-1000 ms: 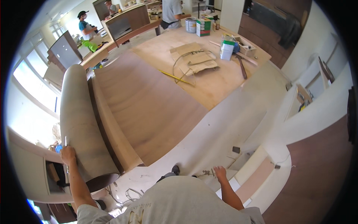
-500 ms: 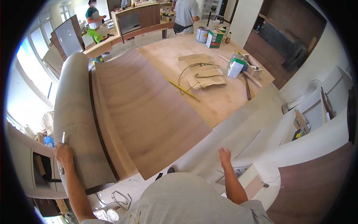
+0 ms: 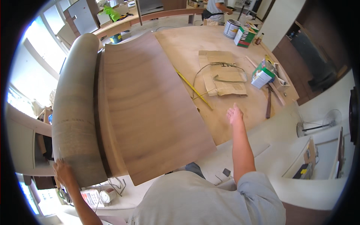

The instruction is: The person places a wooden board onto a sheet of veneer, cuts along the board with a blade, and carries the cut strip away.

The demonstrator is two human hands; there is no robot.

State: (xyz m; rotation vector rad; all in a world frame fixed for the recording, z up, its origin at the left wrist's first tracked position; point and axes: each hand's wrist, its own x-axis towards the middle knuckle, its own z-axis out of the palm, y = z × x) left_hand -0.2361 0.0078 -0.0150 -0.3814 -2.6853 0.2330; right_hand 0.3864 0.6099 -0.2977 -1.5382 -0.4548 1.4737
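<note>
My left hand point(image 3: 64, 173) is closed at the near left side of a large grey-brown roll point(image 3: 77, 112) of sheet material. It holds a slim silver utility knife, which showed plainly a moment ago and is now mostly hidden. Beside the roll a brown wood-grain sheet point(image 3: 153, 105) lies spread over the table, its near edge overhanging. My right hand point(image 3: 234, 114) is stretched out above the table's near edge, fingers extended and nothing in them. Just beyond it lies a flattened piece of cardboard point(image 3: 221, 84) with bent strips on top. A yellow folding rule point(image 3: 193, 89) sticks out from the sheet's right edge.
On the wooden table point(image 3: 180, 43) stand a paint can point(image 3: 232, 29), a green-and-white tin point(image 3: 244, 36) and another tin point(image 3: 262, 74). A hammer point(image 3: 269, 103) lies near the right edge. Another person point(image 3: 216, 11) works at the back. A fan point(image 3: 330, 118) stands at right.
My right hand has reached forward and right, from beside my body to over the table. My left hand stays at the roll, lower in view. The view has shifted; one far person is out of sight.
</note>
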